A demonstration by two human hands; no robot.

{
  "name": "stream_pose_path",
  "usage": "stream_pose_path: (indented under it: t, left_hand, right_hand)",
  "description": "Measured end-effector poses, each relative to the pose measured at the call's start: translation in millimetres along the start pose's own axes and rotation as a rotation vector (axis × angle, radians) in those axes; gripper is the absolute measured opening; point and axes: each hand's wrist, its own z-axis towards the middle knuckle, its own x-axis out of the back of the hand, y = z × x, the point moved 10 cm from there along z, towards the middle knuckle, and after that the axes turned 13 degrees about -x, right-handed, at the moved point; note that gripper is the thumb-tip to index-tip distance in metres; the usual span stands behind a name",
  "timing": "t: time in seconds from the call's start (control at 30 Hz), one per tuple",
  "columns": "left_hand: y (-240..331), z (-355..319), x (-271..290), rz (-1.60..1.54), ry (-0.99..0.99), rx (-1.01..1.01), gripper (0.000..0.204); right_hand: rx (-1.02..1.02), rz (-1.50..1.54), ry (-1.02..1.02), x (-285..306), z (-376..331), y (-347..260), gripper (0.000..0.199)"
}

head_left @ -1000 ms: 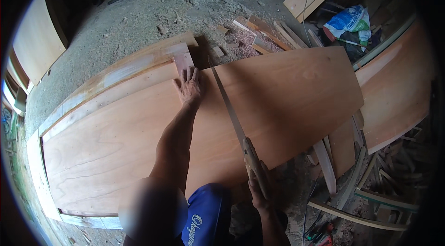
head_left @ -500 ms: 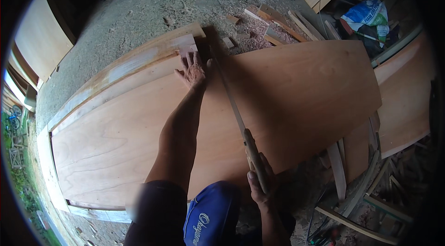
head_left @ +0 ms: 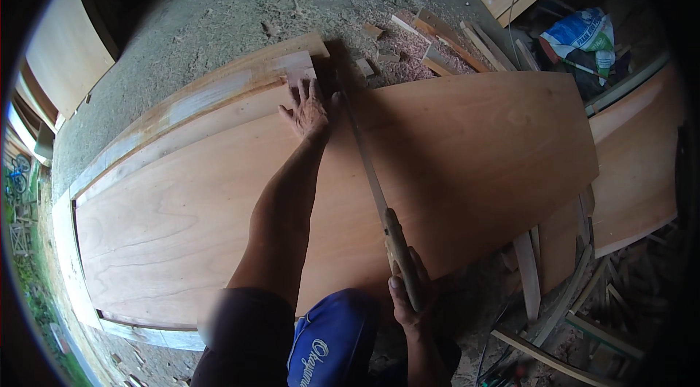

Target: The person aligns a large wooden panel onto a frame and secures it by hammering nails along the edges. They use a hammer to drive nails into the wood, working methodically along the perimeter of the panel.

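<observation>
My left hand point(head_left: 309, 111) lies flat with fingers spread at the far edge of a large plywood panel point(head_left: 182, 197). Its fingertips touch a short pale wood piece point(head_left: 297, 70) there. My right hand point(head_left: 410, 296) is wrapped round the wooden handle of a handsaw point(head_left: 370, 172). The saw's thin blade slants away from me across the panel, just right of my left hand. Where its far end meets the wood is in shadow, so I cannot tell how deep it sits.
Beneath the plywood runs a pale wooden frame point(head_left: 67, 256). Wood offcuts and shavings point(head_left: 437, 59) lie on the concrete floor beyond. More scrap strips point(head_left: 554, 358) crowd the lower right. A blue and white sack point(head_left: 580, 33) stands at the upper right, near another curved panel point(head_left: 634, 161).
The view has shifted slightly. Against the panel, the saw sits a little nearer to me; my left hand keeps its place and my right hand its grip.
</observation>
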Motion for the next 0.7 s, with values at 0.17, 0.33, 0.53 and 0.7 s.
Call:
stream_pose_path:
  t: [0.17,0.33,0.53,0.7]
  left_hand:
    - [3,0,0,-0.019,-0.008,0.003,0.080]
    - [2,-2,1,-0.038,-0.002,0.004,0.078]
    - [-1,-4,4,-0.013,0.032,-0.004,0.077]
    - [5,-2,1,-0.023,0.021,-0.013,0.077]
  right_hand:
    - [0.012,0.025,-0.004,3,1,-4,0.060]
    - [-0.034,-0.021,-0.023,0,6,-2,0.060]
    - [-0.174,0.119,-0.095,-6,8,-1,0.057]
    - [-0.188,0.141,-0.087,-16,34,-6,0.063]
